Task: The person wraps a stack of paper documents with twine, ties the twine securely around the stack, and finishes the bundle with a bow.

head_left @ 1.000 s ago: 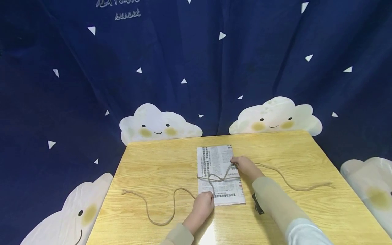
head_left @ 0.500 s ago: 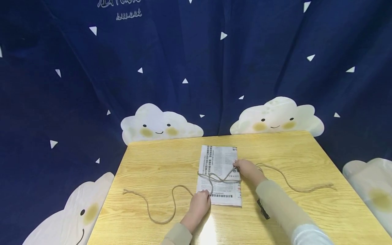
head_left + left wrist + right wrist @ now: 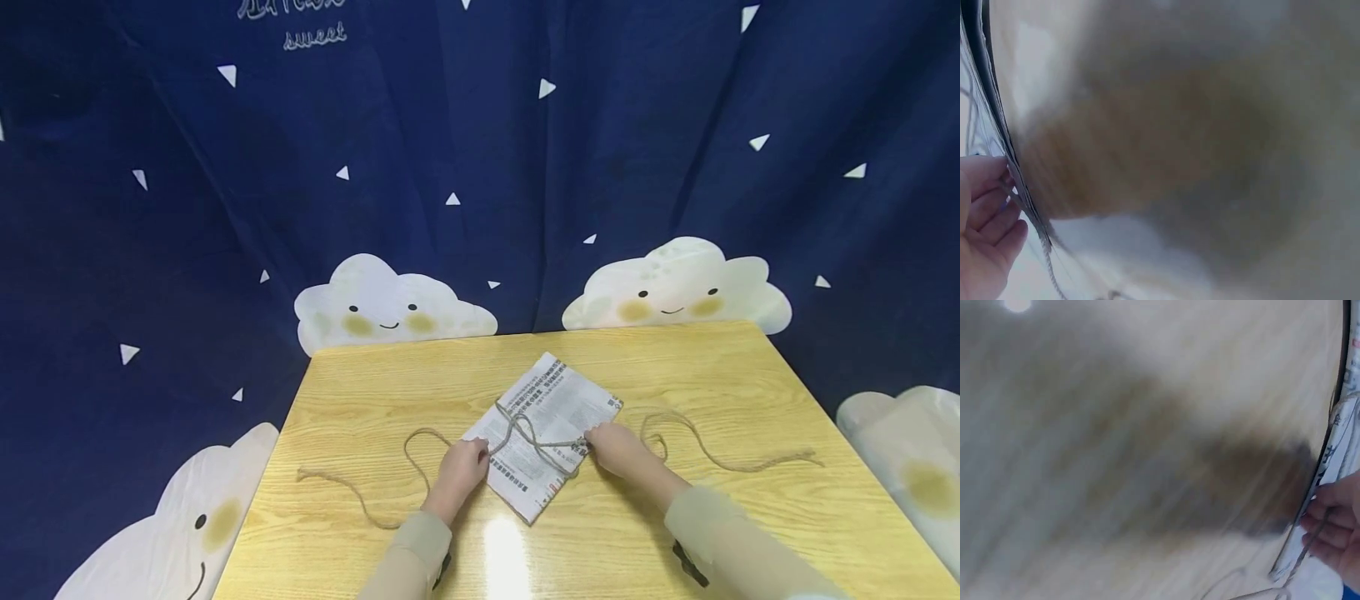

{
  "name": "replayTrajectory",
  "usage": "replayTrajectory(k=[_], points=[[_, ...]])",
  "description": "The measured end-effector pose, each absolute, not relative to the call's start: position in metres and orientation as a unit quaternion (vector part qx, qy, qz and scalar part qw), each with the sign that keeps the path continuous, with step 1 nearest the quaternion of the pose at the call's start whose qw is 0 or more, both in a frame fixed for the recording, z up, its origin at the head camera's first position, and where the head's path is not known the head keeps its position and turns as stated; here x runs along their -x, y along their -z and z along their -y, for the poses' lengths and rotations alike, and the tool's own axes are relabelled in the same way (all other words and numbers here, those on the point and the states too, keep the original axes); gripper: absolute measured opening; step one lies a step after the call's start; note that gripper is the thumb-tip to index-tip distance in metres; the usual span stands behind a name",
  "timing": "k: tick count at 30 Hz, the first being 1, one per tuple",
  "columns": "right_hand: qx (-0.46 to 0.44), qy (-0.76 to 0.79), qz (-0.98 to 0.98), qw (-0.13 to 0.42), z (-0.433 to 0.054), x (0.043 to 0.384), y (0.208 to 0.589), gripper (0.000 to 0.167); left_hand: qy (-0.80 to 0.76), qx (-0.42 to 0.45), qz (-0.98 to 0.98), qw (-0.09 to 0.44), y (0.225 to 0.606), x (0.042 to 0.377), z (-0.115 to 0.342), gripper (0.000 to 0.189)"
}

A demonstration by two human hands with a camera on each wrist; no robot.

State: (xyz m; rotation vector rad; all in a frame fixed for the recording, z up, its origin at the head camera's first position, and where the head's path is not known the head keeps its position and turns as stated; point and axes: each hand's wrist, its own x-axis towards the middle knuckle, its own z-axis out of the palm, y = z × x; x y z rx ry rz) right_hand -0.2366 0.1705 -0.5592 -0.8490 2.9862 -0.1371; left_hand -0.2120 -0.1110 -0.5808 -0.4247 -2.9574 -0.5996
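A folded newspaper lies turned at a slant on the wooden table in the head view. A thin tan rope crosses its top, with a loose crossing of loops in the middle. At the lower left edge of the paper, my left hand pinches one side of the rope. My right hand pinches the other side at the right edge. In the left wrist view, the rope runs between the fingers beside the paper edge. In the right wrist view, the rope passes across the curled fingers.
One loose rope tail trails left over the table to a frayed end; the other curves away to the right. Behind the table hangs a dark blue curtain with clouds and white triangles. Dark straps sit under both sleeves.
The newspaper has turned clockwise from nearly straight to a slant. My left hand has moved up and left, my right hand slightly down and right, both holding the rope.
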Motion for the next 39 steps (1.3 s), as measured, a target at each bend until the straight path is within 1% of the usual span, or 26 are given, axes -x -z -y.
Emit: replayTrajectory(k=[4, 8, 14, 19, 22, 26, 28, 30, 32, 35, 39], points=[[0.267, 0.049, -0.962, 0.001, -0.162, 0.218, 0.557, 0.014, 0.171, 0.131, 0.976, 0.025, 0.576, 0.226, 0.117, 0.005], [0.258, 0.047, -0.965, -0.004, -0.152, 0.202, 0.555, 0.016, 0.154, 0.123, 0.980, 0.012, 0.572, 0.237, 0.120, 0.006], [0.256, 0.043, -0.966, -0.018, -0.135, 0.181, 0.553, 0.015, 0.156, 0.089, 0.984, 0.012, 0.572, 0.244, 0.117, 0.006], [0.244, 0.041, -0.968, -0.043, -0.131, 0.176, 0.555, 0.016, 0.173, 0.070, 0.982, 0.023, 0.575, 0.245, 0.112, 0.010], [0.214, 0.094, -0.972, -0.028, -0.136, 0.183, 0.554, 0.016, 0.186, 0.084, 0.978, 0.047, 0.578, 0.243, 0.111, 0.009], [0.163, 0.223, -0.961, 0.030, -0.155, 0.205, 0.550, 0.007, 0.201, 0.112, 0.970, 0.084, 0.584, 0.235, 0.113, 0.013], [0.150, 0.267, -0.950, 0.055, -0.170, 0.217, 0.550, 0.008, 0.201, 0.112, 0.968, 0.096, 0.585, 0.229, 0.115, 0.016], [0.148, 0.292, -0.942, 0.072, -0.184, 0.228, 0.550, 0.010, 0.201, 0.111, 0.968, 0.106, 0.584, 0.223, 0.118, 0.013], [0.153, 0.296, -0.940, 0.076, -0.196, 0.239, 0.550, 0.011, 0.196, 0.111, 0.967, 0.117, 0.583, 0.216, 0.121, 0.010], [0.165, 0.288, -0.941, 0.069, -0.209, 0.252, 0.551, 0.012, 0.193, 0.124, 0.965, 0.123, 0.584, 0.208, 0.127, 0.006], [0.173, 0.267, -0.946, 0.055, -0.220, 0.265, 0.556, 0.014, 0.192, 0.157, 0.962, 0.115, 0.588, 0.198, 0.133, 0.004]])
